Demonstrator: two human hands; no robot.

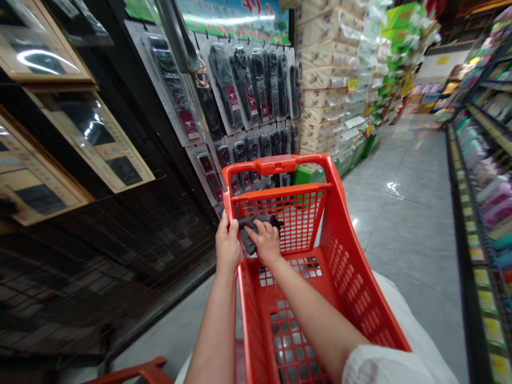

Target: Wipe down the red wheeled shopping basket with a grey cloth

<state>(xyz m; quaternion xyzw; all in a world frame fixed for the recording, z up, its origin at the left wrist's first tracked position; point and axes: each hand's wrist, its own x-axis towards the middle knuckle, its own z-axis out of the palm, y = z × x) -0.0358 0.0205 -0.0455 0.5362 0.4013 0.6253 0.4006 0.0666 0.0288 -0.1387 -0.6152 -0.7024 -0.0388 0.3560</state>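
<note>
A red plastic shopping cart point(336, 213) stands in front of me, its handle end away from me and its basket holding nothing I can see. My left hand point(229, 246) is closed around the cart's left rim, thumb on top. My right hand point(267, 242) reaches into the basket and presses a dark grey cloth point(248, 246) against the inside of that rim, just beside my left hand. The fingers are bent over the cloth, which is bunched and partly hidden. A thin metal pole with a grey grip point(180, 40) rises from the cart's left corner.
Packaged belts point(256, 85) hang on a rack behind the cart. Framed boxed goods point(100, 138) line the dark wall at left. Stacked cartons point(324, 80) stand beyond. A grey tiled aisle point(400, 213) runs along a stocked shelf point(486, 186) at right. Another red plastic part point(140, 370) shows at bottom left.
</note>
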